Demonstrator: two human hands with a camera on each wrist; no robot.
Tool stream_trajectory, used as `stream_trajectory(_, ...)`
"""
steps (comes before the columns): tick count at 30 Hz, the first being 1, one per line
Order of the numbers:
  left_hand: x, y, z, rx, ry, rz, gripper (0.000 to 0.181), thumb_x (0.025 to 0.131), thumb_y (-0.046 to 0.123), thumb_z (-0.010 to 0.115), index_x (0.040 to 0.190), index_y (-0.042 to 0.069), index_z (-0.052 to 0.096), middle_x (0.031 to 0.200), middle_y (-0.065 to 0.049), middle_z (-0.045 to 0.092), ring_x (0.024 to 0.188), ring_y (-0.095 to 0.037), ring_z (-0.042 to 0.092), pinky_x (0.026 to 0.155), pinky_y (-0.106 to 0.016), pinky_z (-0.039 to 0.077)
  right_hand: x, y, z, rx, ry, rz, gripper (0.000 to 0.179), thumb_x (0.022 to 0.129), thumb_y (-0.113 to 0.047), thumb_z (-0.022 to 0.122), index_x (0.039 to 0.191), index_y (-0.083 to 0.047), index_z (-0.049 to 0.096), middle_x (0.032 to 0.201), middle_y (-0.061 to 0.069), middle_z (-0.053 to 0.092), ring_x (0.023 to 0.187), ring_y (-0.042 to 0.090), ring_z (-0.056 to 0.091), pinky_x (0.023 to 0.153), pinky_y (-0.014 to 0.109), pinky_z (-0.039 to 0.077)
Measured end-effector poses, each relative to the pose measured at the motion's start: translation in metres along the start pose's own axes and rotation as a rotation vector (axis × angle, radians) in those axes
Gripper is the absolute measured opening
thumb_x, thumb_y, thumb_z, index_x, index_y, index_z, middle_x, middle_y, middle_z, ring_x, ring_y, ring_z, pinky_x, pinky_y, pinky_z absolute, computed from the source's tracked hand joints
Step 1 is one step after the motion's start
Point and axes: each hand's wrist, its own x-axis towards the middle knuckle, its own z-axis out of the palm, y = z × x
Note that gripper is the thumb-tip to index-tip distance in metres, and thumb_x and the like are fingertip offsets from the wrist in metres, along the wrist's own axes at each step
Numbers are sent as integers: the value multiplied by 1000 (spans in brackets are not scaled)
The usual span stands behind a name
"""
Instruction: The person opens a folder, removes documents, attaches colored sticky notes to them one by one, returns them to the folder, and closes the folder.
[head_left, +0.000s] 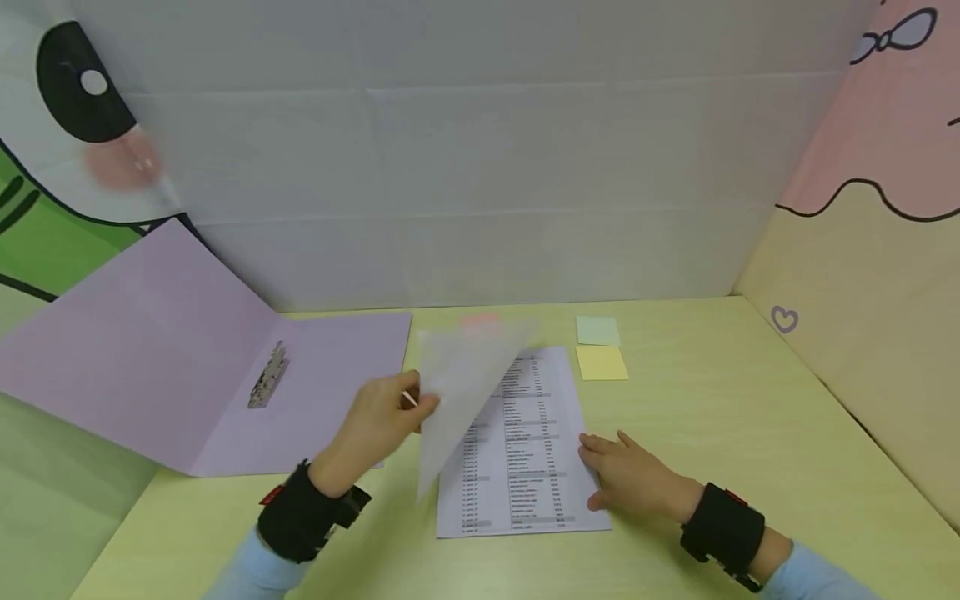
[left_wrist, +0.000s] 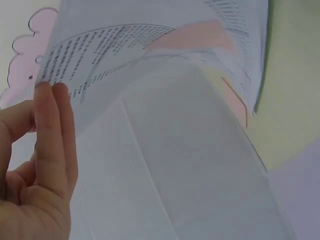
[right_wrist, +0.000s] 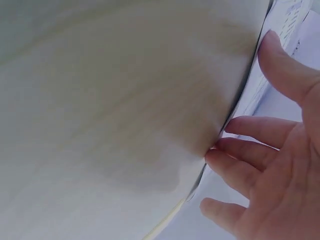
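My left hand pinches a lifted sheet by its left edge between thumb and fingers; the sheet is folded back diagonally, its pale side showing in the head view. Print on the sheet shows in the left wrist view. Under it lies a printed page with columns of text and grey bands; its upper left is hidden. At that page's right edge, my right hand rests on the table with fingers extended, fingertips touching the paper's edge in the right wrist view.
An open purple folder with a metal clip lies to the left, its cover raised against the wall. A pink sticky note is behind the sheet's top. Green and yellow sticky notes lie right of the page.
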Motion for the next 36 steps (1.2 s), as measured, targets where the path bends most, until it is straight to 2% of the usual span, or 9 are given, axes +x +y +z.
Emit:
stream_trajectory(7, 1, -47, -58, -204, 111, -230, 24, 90, 20, 59, 91, -4, 55, 81, -12, 63, 61, -8, 64, 59, -25, 53, -2, -4, -2, -53, 29, -18, 75, 68, -38, 76, 124, 6, 52, 134, 20, 48, 125, 34, 43, 101, 61, 26)
stream_trajectory(14, -7, -107, -91, -203, 166, -357, 42, 91, 30, 56, 108, -8, 50, 73, 15, 60, 64, 0, 62, 63, -18, 52, -5, -8, -2, -41, 27, -14, 75, 67, -38, 76, 124, 5, 53, 134, 20, 47, 125, 35, 43, 101, 60, 26)
stream_trajectory(20, -8, -157, -103, -188, 136, -451, 51, 92, 33, 53, 116, -11, 46, 74, 15, 58, 65, 2, 59, 62, -17, 51, -6, -7, -3, -82, 30, -34, 74, 68, -39, 74, 124, 5, 52, 134, 20, 48, 124, 35, 44, 101, 60, 27)
stream_trajectory(22, -5, -172, -108, -154, 117, -486, 54, 93, 35, 51, 118, -12, 44, 77, 10, 59, 65, 1, 58, 60, -17, 50, -4, -7, -4, -97, 38, -46, 73, 68, -39, 73, 123, 5, 53, 133, 20, 48, 123, 35, 45, 100, 60, 28)
stream_trajectory(25, -1, -192, -115, -116, 82, -545, 61, 93, 40, 47, 122, -13, 41, 87, -5, 62, 68, -4, 57, 62, -22, 49, -2, -7, -4, -101, 42, -45, 73, 68, -39, 73, 122, 4, 53, 132, 20, 49, 123, 35, 45, 100, 60, 28)
stream_trajectory(28, 2, -214, -116, -114, 58, -620, 67, 92, 43, 46, 127, -14, 38, 98, -17, 58, 73, -12, 56, 66, -29, 47, -1, -7, -4, -92, 26, -27, 74, 67, -40, 73, 123, 4, 53, 133, 20, 48, 124, 35, 45, 101, 60, 27)
stream_trajectory(30, 3, -229, -114, -124, 89, -695, 67, 91, 42, 49, 128, -12, 38, 94, -15, 59, 71, -14, 57, 66, -36, 48, -1, -7, -3, -86, 18, -18, 75, 67, -40, 73, 124, 4, 53, 134, 19, 48, 124, 35, 44, 101, 60, 27)
stream_trajectory(33, 3, -242, -111, -156, 122, -752, 69, 89, 37, 54, 132, -13, 35, 91, -13, 59, 67, -13, 57, 65, -35, 50, -1, -8, -2, -90, 19, -18, 75, 67, -41, 73, 124, 4, 53, 134, 18, 48, 125, 34, 44, 102, 60, 26)
stream_trajectory(36, 2, -244, -106, -170, 125, -765, 69, 89, 29, 56, 133, -17, 30, 95, -23, 58, 62, -10, 57, 61, -28, 53, -1, -9, -3, -90, 18, -20, 75, 67, -41, 73, 124, 4, 53, 134, 17, 48, 125, 34, 44, 102, 59, 26)
